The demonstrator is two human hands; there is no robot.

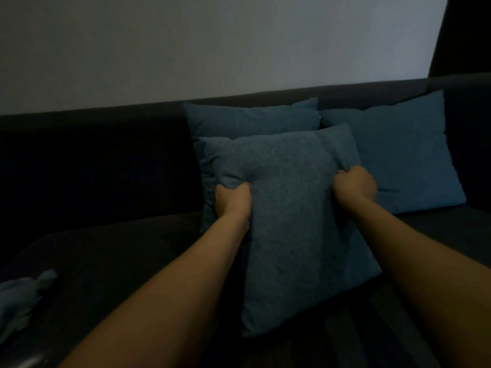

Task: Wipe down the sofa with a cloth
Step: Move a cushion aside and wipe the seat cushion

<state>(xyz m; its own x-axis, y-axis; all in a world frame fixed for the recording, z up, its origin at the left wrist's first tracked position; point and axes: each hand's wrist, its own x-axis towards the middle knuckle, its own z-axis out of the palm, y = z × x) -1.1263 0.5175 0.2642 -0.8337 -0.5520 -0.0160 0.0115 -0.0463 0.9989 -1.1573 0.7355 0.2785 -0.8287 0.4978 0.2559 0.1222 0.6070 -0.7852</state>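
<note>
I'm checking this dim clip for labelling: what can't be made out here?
- Fingertips of both hands, left hand and right hand: buried in the front cushion at the grip.
- Back cushion: mostly behind the front one.
- Cloth: cut by the left edge, blurred.
- Sofa surface: too dark.

Both bare forearms extend forward, roughly parallel. The left hand [233, 199] is closed, its fingers curled into a bunch of the pillow [289, 221] fabric. The right hand [354, 185] grips likewise, knuckles up, level with and well apart from the left grip.
</note>
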